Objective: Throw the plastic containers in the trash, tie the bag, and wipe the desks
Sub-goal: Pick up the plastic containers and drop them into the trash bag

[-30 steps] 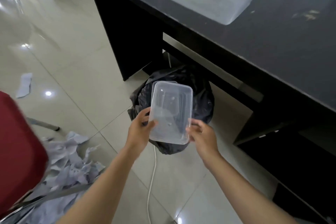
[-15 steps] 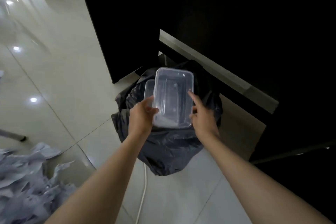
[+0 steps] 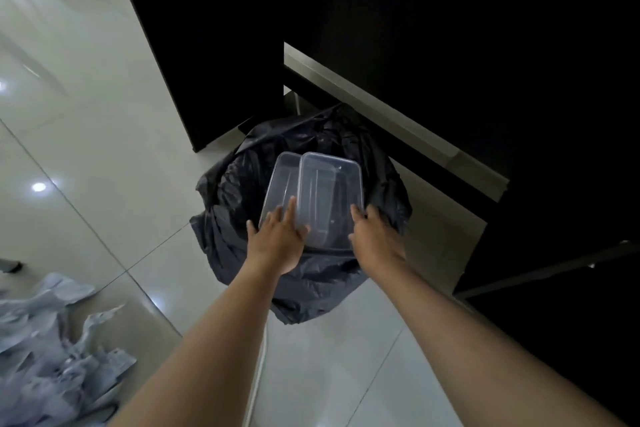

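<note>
Tiled floor [image 3: 86, 135]; unlabelled clear containers [image 3: 329, 198] over black bag [image 3: 311, 274], hands spread.

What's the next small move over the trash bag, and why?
Probably let go and pull both hands back. The clear container already lies in the black trash bag's open mouth beside another container, with the left hand and right hand open-fingered at its near edge.
</note>
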